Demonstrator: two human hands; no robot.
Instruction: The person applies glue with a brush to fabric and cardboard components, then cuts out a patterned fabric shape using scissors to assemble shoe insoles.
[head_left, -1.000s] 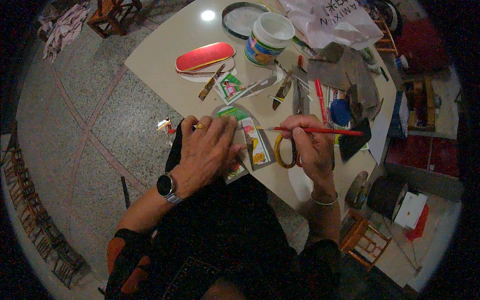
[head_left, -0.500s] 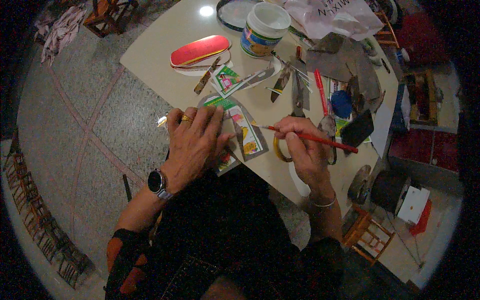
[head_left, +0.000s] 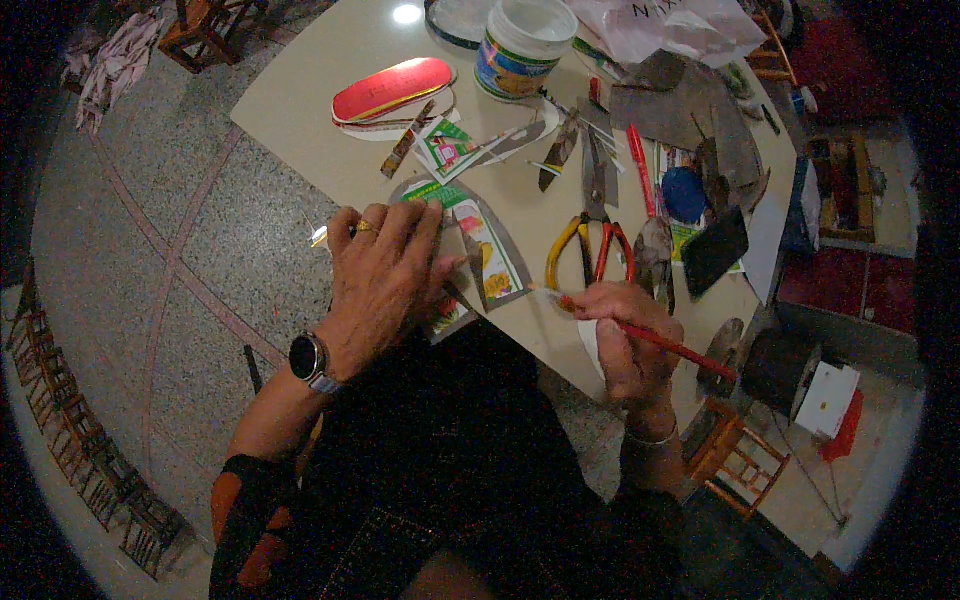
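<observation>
Pale table spreads across the upper frame. At centre, your left hand lies loosely spread on the curved card, probably light and bendable; better hold its edges. Your right hand pinches the red brush.

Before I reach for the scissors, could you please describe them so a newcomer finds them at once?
On the pale table, look just beyond the right hand. The scissors lie there, blades pointing away from the hand; one yellow handle loop and one red set them apart.
</observation>
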